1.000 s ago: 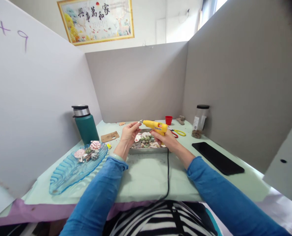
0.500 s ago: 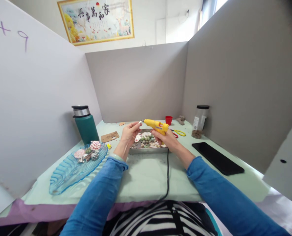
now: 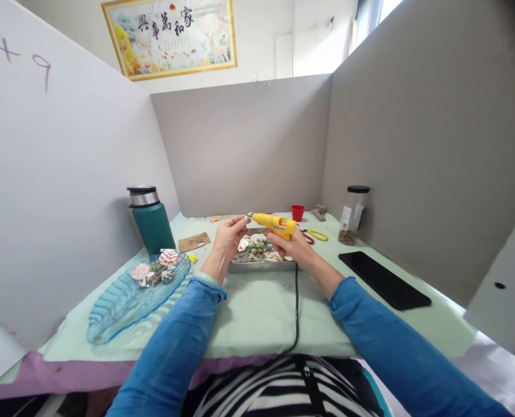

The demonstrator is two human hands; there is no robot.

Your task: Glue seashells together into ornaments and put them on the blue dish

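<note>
My right hand (image 3: pixel 293 246) is wrapped round the handle of a yellow hot glue gun (image 3: pixel 271 222), whose black cord hangs down toward the table's front edge. The gun's metal nozzle points left, at the fingertips of my left hand (image 3: pixel 228 236). Those fingers are pinched on a small whitish piece (image 3: pixel 246 218), too small to name. Nozzle and piece look to be touching or almost so. Below both hands lies a metal tray (image 3: pixel 261 266) of shells and small greenish pieces, partly hidden by my right hand.
At left, a blue glass dish (image 3: pixel 114 313) holds several shells; a green bottle (image 3: pixel 153 226) stands behind it near a brown card (image 3: pixel 194 241). Rightward are a red cup (image 3: pixel 298 212), scissors (image 3: pixel 317 234), a clear jar (image 3: pixel 353 217) and a black phone (image 3: pixel 383 280). Grey partitions enclose the table.
The glue gun has tilted slightly and its nozzle has come up to the small piece in my left fingers. My left hand has hardly moved.
</note>
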